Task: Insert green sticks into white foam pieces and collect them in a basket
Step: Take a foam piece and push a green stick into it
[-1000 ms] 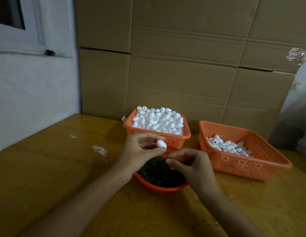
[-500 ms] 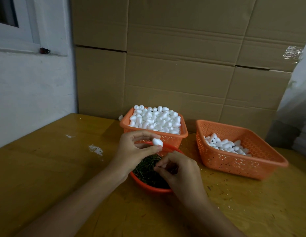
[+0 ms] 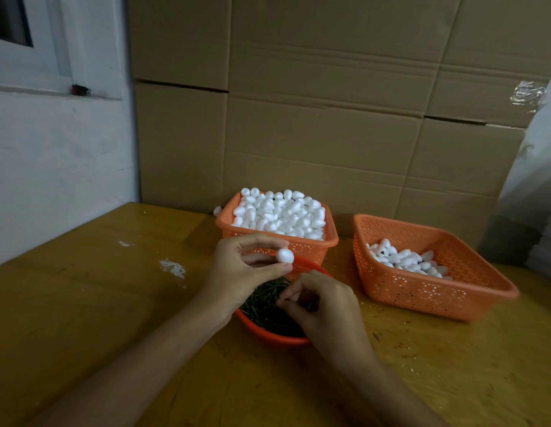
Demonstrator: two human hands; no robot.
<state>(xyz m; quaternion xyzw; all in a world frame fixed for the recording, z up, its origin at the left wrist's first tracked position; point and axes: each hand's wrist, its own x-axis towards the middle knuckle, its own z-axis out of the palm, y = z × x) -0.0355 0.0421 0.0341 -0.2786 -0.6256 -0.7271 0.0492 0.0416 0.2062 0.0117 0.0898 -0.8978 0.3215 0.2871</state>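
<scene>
Since the earlier frame the right hand (image 3: 326, 306) has drawn back toward the near left over the round bowl (image 3: 268, 332), its fingertips now pinched together low above the green sticks (image 3: 261, 306); whether a stick sits between them cannot be told. The left hand (image 3: 240, 272) has kept its place, thumb and forefinger clamped on one small white foam piece (image 3: 285, 255), an egg-shaped bead with a matte, slightly grainy skin, held just above the bowl's far rim.

The bowl is smooth orange-red plastic, and the sticks in it are thin, dark green and tangled like cut grass. Behind it stands an orange plastic basket (image 3: 298, 246) with perforated walls, heaped above the rim with more foam eggs. To the right, well apart from the hands, a wider basket (image 3: 422, 291) of the same pierced orange plastic holds a shallow pile of foam pieces (image 3: 403, 260) along its far side; one shows a dark spot at its end.

The table (image 3: 98, 303) is yellow-brown wood with a dull sheen, marked by white scuffs on the left and fine specks on the right. Flattened cardboard sheets (image 3: 329, 118) line the back, and a rough white wall (image 3: 52, 164) with a window frame stands at the left.
</scene>
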